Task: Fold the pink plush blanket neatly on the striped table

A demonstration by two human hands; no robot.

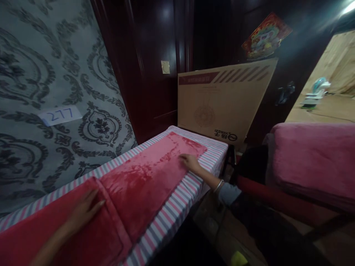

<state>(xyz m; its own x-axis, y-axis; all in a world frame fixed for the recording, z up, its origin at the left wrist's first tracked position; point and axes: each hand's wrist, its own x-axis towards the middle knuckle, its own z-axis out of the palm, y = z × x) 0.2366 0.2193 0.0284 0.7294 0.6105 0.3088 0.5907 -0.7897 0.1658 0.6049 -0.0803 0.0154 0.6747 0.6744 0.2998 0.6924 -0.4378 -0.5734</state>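
Note:
A pinkish-red plush cloth (pixel 149 173) lies lengthwise on a striped sheet (pixel 169 218). Its left portion is folded over, with a thick folded edge crossing the strip. My left hand (pixel 85 208) rests on this folded part near the edge, fingers stretched out and slightly blurred. Over the far half of the cloth is my right hand (pixel 190 162), close to its right side. Those fingers are curled together against the plush; whether they pinch anything is hidden. A bracelet circles the right wrist.
Patterned wallpaper borders the left, with a paper marked 277 (pixel 59 115). A large cardboard box (pixel 222 99) leans against dark red doors behind the sheet's far end. Folded pink plush (pixel 316 159) sits at right; a fan (pixel 317 92) stands beyond the doorway.

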